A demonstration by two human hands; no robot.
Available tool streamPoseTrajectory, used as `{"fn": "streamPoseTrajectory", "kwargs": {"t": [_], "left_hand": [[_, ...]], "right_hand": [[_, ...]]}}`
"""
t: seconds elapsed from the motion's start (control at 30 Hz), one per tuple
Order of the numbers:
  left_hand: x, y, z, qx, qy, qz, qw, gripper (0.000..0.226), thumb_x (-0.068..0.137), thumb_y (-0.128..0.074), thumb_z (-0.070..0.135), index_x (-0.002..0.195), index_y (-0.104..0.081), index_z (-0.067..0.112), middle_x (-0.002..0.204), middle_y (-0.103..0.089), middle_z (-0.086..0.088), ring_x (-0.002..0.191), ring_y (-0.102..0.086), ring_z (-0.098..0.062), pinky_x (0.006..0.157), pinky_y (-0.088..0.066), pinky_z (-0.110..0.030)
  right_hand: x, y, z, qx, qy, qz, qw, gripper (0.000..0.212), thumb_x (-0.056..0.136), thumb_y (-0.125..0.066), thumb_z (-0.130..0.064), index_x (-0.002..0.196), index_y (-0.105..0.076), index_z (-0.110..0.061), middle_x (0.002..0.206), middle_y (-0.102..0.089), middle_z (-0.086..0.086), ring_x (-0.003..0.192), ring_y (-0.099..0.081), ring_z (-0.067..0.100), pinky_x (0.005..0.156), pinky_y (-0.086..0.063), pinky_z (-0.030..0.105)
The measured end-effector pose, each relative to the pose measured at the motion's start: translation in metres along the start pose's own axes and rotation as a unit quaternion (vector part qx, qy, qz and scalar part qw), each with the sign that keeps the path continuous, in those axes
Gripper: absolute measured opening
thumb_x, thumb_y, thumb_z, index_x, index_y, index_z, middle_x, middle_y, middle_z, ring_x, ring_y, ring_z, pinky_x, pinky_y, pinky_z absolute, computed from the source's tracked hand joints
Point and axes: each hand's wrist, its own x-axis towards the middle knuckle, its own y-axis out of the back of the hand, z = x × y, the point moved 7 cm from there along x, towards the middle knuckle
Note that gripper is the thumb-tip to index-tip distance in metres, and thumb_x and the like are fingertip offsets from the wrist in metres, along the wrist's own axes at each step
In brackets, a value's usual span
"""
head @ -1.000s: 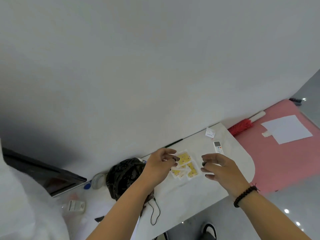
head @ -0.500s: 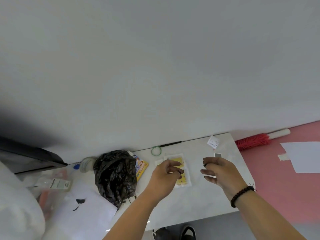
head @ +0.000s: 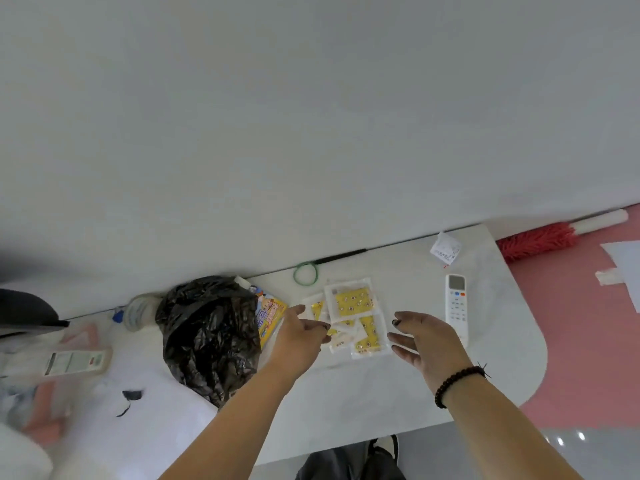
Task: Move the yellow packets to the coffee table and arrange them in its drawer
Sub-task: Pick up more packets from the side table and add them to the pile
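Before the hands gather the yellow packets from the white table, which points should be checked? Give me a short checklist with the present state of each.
1. Yellow packets all in view, in one overlapping cluster: ok.
2. Left hand free to take them: cannot tell; its fingers curl at the cluster's edge, perhaps already pinching one.
3. Right hand free: ok, fingers straight, holding nothing.
4. Remote apart from the cluster: ok, it lies to the right with a gap.
5. Black bag and green band off the packets: ok.
6. Coffee table and drawer in view: not ok.
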Motion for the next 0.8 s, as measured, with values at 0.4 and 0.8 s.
{"fn": "streamPoseTrajectory", "kwargs": {"t": [0.4, 0.8], "left_hand": [[0.121, -0.026, -0.096, -0.080, 0.121, 0.098, 0.985, 0.068, 0.087, -0.065, 0.025, 0.147, -0.033, 0.021, 0.143, -0.043, -0.005, 0.121, -0.048, -0.024, 0.096, -0.043, -0.037], [0.170, -0.038, -0.102, -0.161, 0.146, 0.109, 0.970, 0.060, 0.062, -0.079, 0.056, 0.103, -0.062, 0.016, 0.108, -0.068, -0.007, 0.097, -0.066, -0.025, 0.091, -0.054, -0.040]], "right_hand": [[0.132, 0.007, 0.072, -0.101, 0.024, 0.112, 0.988, 0.035, 0.086, -0.062, -0.009, 0.121, -0.055, -0.014, 0.124, -0.053, 0.004, 0.110, -0.050, 0.021, 0.094, -0.040, 0.031], [0.184, -0.005, 0.071, -0.159, 0.033, 0.140, 0.977, 0.048, 0.089, -0.059, -0.015, 0.135, -0.045, -0.018, 0.137, -0.046, 0.006, 0.097, -0.053, 0.018, 0.079, -0.042, 0.024]]}}
